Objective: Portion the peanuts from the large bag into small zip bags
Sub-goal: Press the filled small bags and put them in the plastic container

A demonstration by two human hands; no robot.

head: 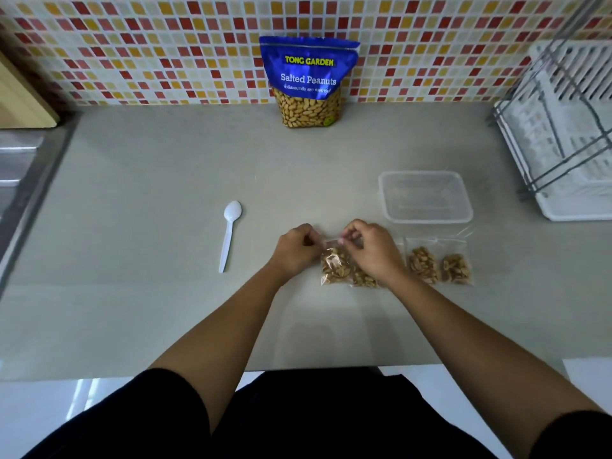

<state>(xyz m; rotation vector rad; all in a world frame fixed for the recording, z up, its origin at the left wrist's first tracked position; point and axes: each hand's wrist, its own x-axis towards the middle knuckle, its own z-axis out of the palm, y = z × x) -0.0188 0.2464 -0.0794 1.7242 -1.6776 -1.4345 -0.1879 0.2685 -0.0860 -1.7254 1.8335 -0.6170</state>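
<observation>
You're sealing: your left hand (pixel 296 246) and right hand (pixel 371 250) both pinch the zip strip of a filled small bag (pixel 334 265) on the counter (pixel 149 193). Next, likely press along the strip until closed, then lay it beside the nearest finished bag (pixel 422 264). The big peanut bag (pixel 309 81) stands against the wall (pixel 165 44).

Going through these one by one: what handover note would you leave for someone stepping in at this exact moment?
Left hand and right hand: each has a pinch grip on the top edge of a small zip bag holding peanuts, on the counter. Cannot tell whether it is sealed.
Large peanut bag stands at the back. White spoon lies left of the hands.
Done: one filled bag and a second filled bag lie to the right.
Left: close this bag, then portion more if needed.
</observation>
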